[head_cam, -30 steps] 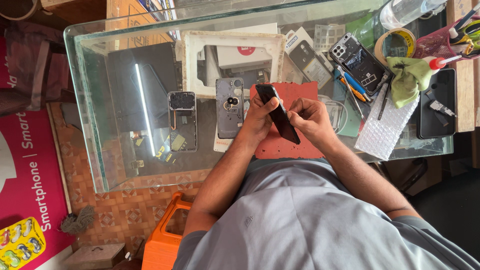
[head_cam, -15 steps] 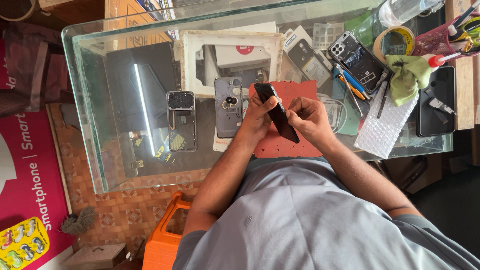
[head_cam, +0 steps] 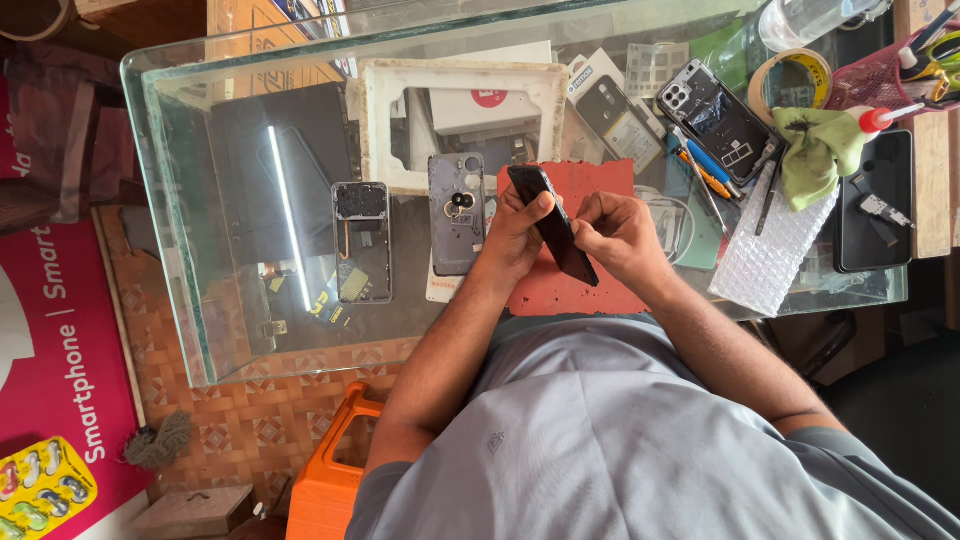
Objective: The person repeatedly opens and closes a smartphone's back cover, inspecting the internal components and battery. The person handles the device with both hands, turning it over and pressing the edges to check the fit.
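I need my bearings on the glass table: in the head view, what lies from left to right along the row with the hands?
Opened phone frame → grey phone back → left hand → black phone, held in both hands → right hand → bubble wrap → black slab.

We look straight down from the head, close above our left hand (head_cam: 515,235) and right hand (head_cam: 615,235), glass table (head_cam: 250,340) just beyond them.
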